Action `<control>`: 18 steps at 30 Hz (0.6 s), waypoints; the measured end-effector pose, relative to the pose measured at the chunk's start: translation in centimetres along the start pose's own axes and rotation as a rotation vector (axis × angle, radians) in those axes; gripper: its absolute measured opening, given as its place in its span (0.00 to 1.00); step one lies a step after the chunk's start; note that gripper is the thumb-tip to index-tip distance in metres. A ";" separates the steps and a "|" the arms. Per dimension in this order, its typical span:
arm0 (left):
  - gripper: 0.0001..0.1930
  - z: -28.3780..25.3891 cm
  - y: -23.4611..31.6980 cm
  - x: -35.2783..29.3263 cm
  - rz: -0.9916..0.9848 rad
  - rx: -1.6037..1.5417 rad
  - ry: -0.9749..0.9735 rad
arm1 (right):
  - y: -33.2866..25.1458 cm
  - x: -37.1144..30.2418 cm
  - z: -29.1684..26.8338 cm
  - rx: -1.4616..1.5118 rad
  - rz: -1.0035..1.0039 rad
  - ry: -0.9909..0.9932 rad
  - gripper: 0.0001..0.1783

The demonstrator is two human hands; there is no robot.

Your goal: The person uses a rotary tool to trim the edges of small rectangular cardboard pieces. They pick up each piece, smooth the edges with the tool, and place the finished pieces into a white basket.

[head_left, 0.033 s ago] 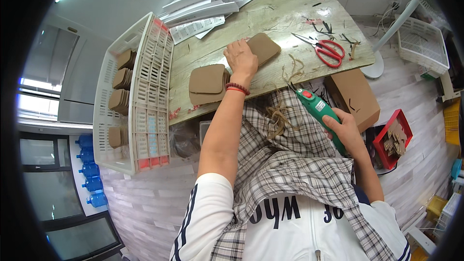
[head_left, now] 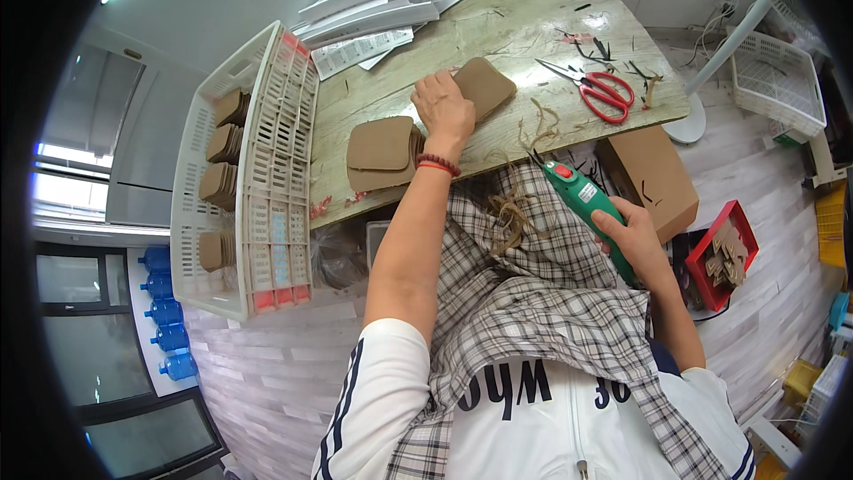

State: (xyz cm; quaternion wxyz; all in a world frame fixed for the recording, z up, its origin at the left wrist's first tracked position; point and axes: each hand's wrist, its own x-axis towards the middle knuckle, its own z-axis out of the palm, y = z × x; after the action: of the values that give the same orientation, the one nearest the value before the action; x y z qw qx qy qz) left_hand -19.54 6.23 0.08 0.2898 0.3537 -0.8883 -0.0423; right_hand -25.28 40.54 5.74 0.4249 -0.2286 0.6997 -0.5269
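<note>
My left hand [head_left: 443, 109] rests on the tabletop with its fingers curled together at the left edge of a brown, round-cornered flat pad [head_left: 485, 87]. The fingertips are partly hidden. Just left of my wrist lies a small stack of similar brown pads [head_left: 380, 146], near the table's front edge. In my right hand [head_left: 633, 236] is a green electric cutter [head_left: 576, 194] with a red button, held over my lap. Its dark, pointed tip reaches up to the table edge, apart from the pad. Thin brown trimmings [head_left: 513, 218] lie on my checked apron [head_left: 560, 258].
Red-handled scissors [head_left: 606, 96] lie on the table [head_left: 355, 93] among scraps. Papers [head_left: 378, 13] are piled at the back. A white plastic crate [head_left: 251, 240] with brown pads stands left. At right are a cardboard box [head_left: 653, 182] and a red tray [head_left: 702, 289] of brown pieces.
</note>
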 end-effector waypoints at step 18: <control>0.21 -5.0 7.8 -6.4 -0.957 -2.328 0.090 | -2.7 -0.2 3.3 0.025 -0.138 0.216 0.19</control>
State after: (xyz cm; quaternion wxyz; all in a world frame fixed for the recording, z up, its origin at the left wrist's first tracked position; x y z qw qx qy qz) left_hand -17.79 16.90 3.28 0.4150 0.1762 -0.0973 -0.8873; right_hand -22.79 38.02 8.06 0.3125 -0.2129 0.7174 -0.5851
